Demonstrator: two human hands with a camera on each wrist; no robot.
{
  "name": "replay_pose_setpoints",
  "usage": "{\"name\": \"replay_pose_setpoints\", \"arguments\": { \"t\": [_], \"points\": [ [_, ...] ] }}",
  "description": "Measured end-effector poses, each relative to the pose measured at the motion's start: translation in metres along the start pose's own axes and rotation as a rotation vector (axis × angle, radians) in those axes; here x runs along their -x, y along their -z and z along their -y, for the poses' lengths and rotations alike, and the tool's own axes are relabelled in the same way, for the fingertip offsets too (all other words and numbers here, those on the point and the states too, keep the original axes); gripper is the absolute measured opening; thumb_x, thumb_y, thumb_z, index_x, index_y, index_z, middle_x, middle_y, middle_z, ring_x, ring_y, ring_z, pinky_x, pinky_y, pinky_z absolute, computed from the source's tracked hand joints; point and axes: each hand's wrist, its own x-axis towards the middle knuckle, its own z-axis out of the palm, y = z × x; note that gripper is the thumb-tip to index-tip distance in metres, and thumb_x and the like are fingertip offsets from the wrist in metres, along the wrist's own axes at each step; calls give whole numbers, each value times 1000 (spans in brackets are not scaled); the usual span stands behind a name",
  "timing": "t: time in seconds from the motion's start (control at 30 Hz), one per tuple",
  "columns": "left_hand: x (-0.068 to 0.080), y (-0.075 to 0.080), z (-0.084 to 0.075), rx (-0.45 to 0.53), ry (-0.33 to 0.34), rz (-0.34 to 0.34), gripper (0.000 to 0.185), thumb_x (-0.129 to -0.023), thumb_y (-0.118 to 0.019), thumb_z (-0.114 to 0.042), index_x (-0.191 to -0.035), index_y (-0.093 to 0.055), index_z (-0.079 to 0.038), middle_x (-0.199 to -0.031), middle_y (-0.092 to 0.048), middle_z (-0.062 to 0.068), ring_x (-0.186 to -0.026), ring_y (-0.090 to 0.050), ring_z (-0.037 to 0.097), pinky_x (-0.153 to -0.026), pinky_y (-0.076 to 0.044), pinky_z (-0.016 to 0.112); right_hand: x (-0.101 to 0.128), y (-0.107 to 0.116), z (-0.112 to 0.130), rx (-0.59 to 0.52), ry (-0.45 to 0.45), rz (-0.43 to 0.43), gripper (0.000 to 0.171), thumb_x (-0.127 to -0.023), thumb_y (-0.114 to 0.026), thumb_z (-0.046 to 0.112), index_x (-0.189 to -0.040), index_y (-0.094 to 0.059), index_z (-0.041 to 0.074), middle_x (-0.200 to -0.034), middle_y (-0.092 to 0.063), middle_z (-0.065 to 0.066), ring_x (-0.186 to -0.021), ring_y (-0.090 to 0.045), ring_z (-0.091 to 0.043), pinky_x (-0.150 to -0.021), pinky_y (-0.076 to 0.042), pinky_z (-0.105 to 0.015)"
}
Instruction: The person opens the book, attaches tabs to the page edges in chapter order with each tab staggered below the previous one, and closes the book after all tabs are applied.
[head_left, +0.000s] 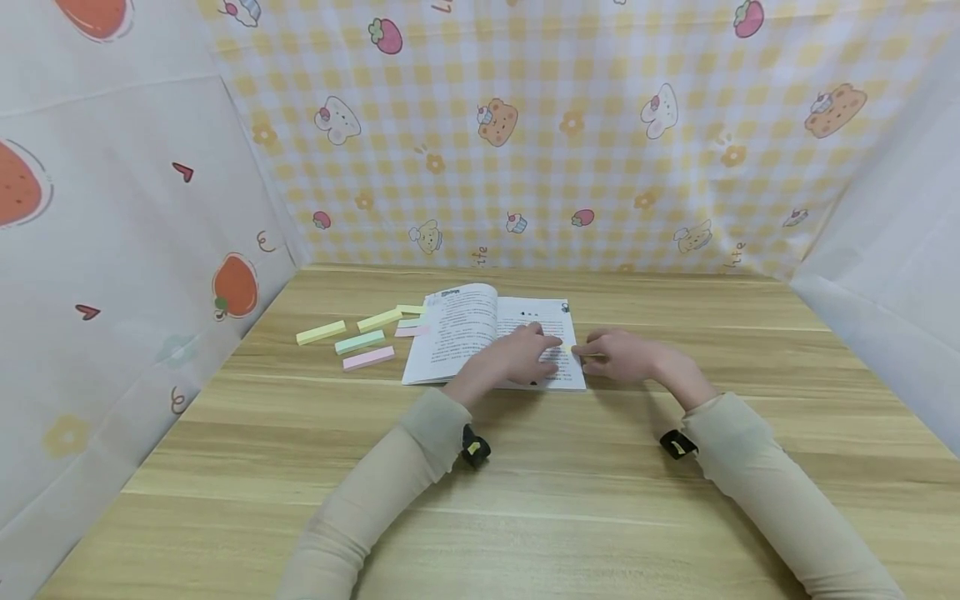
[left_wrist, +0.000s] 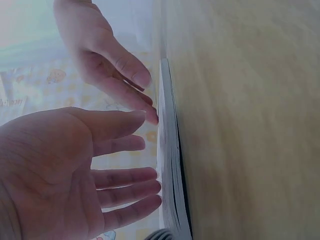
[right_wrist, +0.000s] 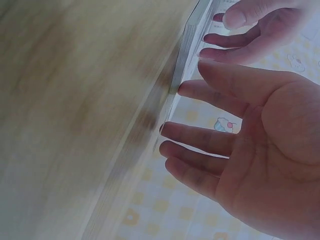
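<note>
Wood table (head_left: 600,500): L hand (head_left: 517,358) flat on book (head_left: 457,333), fingers (head_left: 551,340) straight.

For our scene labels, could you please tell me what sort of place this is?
Probably a makeshift tabletop recording booth: a light wooden table screened by yellow checked cartoon-print cloth, with an open printed booklet and pastel sticky-note pads.

I sit at a small home study nook: a pale wooden desk (head_left: 525,483) boxed in by childish cloths (head_left: 570,133) printed with strawberries and cupcakes, an open book (head_left: 465,333) far ahead, pastel sticky-note pads (head_left: 360,342) at far left.
</note>
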Motion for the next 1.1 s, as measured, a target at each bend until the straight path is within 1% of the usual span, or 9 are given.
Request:
{"name": "replay_pose_setpoints", "arguments": {
  "t": [0.1,0.2,0.33,0.5,0.6,0.67,0.87,1.0,1.1],
  "points": [
    [2,2,2,23,9,-1,51,-104,-54,-34,-153,-47,-18,-143,-48,12,-123,-50,23,-99,-48,40,0,0,0,12,4,-1,40,-99,-62,11,-135,-59,-8,-120,-61,-25,-99,-61,-29,-90,-51,-49],
    [4,4,5,42,17,-8,52,-105,-54,-35,-153,-46,-18,-145,-47,12,-127,-49,24,-102,-47,42,-1,0,0,13,3,-4,40,-100,-62,11,-135,-59,-8,-120,-61,-25,-100,-61,-30,-90,-51,-50],
    [4,5,9,58,12,-25,52,-105,-53,-35,-153,-46,-17,-147,-46,13,-131,-48,26,-104,-46,44,-2,0,1,9,-9,-4,39,-100,-62,11,-134,-60,-7,-122,-61,-26,-104,-61,-33,-92,-50,-51],
    [4,6,11,69,-13,-46,52,-105,-53,-34,-152,-46,-14,-148,-45,15,-133,-48,27,-106,-45,43,-2,0,3,-13,-21,-23,39,-101,-60,12,-135,-59,-7,-130,-58,-30,-118,-57,-43,-100,-46,-56],
    [3,6,11,75,-26,-59,52,-105,-53,-33,-152,-46,-12,-147,-46,16,-132,-49,27,-105,-45,43,-1,1,5,-35,-26,-60,40,-101,-60,12,-136,-57,-9,-135,-54,-33,-127,-51,-49,-105,-41,-59],
    [3,5,11,77,-35,-64,52,-105,-53,-33,-152,-46,-12,-147,-47,16,-131,-50,27,-105,-46,43,-1,1,5,-51,-35,-91,41,-101,-59,10,-137,-55,-9,-136,-54,-33,-128,-50,-49,-106,-41,-60],
    [5,5,12,80,-25,-89,51,-105,-53,-33,-152,-46,-13,-147,-47,17,-131,-50,28,-105,-46,44,-3,0,6,-74,-51,-203,42,-100,-59,9,-139,-53,-8,-135,-55,-31,-122,-55,-48,-101,-45,-59],
    [8,5,15,70,-11,-108,51,-105,-53,-34,-151,-47,-13,-142,-50,16,-124,-53,27,-99,-50,43,-5,0,7,-103,-55,-263,43,-100,-61,12,-138,-54,-7,-135,-56,-29,-116,-60,-45,-96,-50,-56],
    [11,5,17,72,-7,-115,51,-105,-54,-35,-151,-48,-13,-140,-51,15,-120,-55,25,-96,-51,42,-5,1,10,-112,-52,-291,43,-100,-62,13,-138,-54,-5,-135,-57,-27,-115,-60,-44,-96,-50,-56]
  ]
}}
